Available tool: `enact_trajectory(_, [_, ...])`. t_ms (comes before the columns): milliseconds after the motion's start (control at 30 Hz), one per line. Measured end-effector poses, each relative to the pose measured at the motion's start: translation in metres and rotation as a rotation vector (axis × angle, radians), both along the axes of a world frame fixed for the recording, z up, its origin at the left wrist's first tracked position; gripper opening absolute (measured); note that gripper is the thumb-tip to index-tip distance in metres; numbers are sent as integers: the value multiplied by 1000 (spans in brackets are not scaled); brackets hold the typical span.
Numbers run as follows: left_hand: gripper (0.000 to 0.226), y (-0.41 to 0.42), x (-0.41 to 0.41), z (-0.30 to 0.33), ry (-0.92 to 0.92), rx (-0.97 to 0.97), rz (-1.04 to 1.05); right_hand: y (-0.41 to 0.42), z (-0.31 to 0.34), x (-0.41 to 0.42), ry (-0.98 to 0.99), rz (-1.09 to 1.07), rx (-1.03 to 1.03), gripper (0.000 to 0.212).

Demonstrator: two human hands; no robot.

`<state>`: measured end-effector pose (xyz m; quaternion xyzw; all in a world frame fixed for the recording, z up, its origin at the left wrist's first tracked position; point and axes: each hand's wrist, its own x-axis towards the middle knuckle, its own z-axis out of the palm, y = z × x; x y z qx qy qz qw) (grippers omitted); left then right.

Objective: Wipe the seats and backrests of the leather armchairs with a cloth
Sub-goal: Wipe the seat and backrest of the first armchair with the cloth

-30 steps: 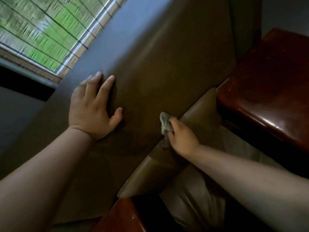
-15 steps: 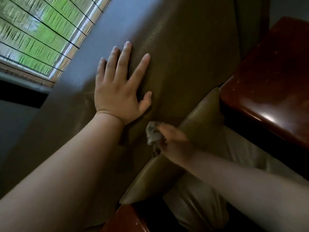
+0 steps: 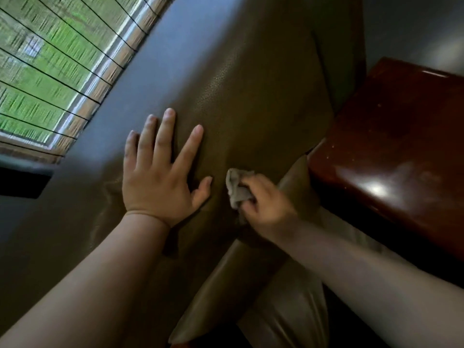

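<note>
The olive-brown leather backrest (image 3: 251, 101) of an armchair fills the middle of the view. My left hand (image 3: 160, 179) lies flat on it with the fingers spread. Just to its right, my right hand (image 3: 266, 204) grips a crumpled grey cloth (image 3: 236, 188) and holds it against the lower backrest, close to the seam with the seat cushion (image 3: 251, 272). Part of the cloth is hidden inside my fist.
A glossy dark red wooden armrest (image 3: 391, 156) runs along the right side of the chair. A window with slatted blinds (image 3: 50, 71) is at the upper left, with a grey wall (image 3: 175, 41) between it and the backrest.
My right hand has carried the cloth up and to the left along the lower backrest. My left hand spread its fingers and now rests flat beside the cloth.
</note>
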<state>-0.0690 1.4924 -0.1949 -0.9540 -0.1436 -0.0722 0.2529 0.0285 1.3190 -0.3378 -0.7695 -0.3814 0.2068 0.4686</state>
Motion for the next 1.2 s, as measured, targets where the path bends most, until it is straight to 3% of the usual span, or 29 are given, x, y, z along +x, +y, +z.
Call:
enact_trajectory(100, [83, 1, 0, -2, -11, -8, -7, 11, -16, 80, 138, -429, 27, 41])
enact_trajectory(167, [83, 1, 0, -3, -13, -7, -5, 24, -20, 136, 417, -809, -5, 39])
enact_trajectory(233, [83, 0, -1, -2, -16, -3, -5, 45, -6, 141, 608, -961, 42, 43])
enact_trajectory(300, [83, 1, 0, -3, -1, -8, -8, 59, 33, 97, 476, -888, 78, 42])
enact_trajectory(400, [84, 2, 1, -2, -1, -23, -12, 50, 67, 37, 67, -455, 315, 40])
enact_trajectory(467, [85, 2, 1, -3, -8, -27, -15, 42, 52, 61, -170, -334, 295, 43])
enact_trajectory(500, [86, 2, 0, -3, -12, -33, -17, 42, 37, 85, -237, -388, 254, 44])
enact_trajectory(567, [87, 2, 2, -4, -16, -39, -23, 41, 14, 137, -75, -643, 178, 45])
enact_trajectory(667, [88, 0, 1, -3, -12, -24, -19, 41, -12, 183, 498, -919, 59, 53])
enact_trajectory(700, [88, 0, 0, -3, -11, -26, -20, 43, -9, 176, 528, -916, 54, 53])
enact_trajectory(767, [88, 0, 0, -4, -11, -27, -21, 45, 13, 127, 370, -797, 95, 52])
enact_trajectory(900, [89, 0, 0, -3, -20, -40, -30, 25, 39, 18, 39, -273, 177, 55])
enact_trajectory(967, [89, 1, 0, -4, -27, -46, -30, 16, 5, 34, -60, -221, 121, 59])
enact_trajectory(1000, [89, 0, -1, -5, -31, -49, -29, 16, -12, 51, -74, -302, 84, 60])
enact_trajectory(1067, [88, 0, -1, -5, -37, -46, -29, 13, -45, 91, 54, -556, -2, 57])
enact_trajectory(1133, [87, 0, -1, -5, -29, -40, -16, 9, -67, 122, 371, -754, -103, 51])
enact_trajectory(1200, [87, -1, -1, -4, -17, -42, -8, 13, -73, 130, 542, -785, -265, 45])
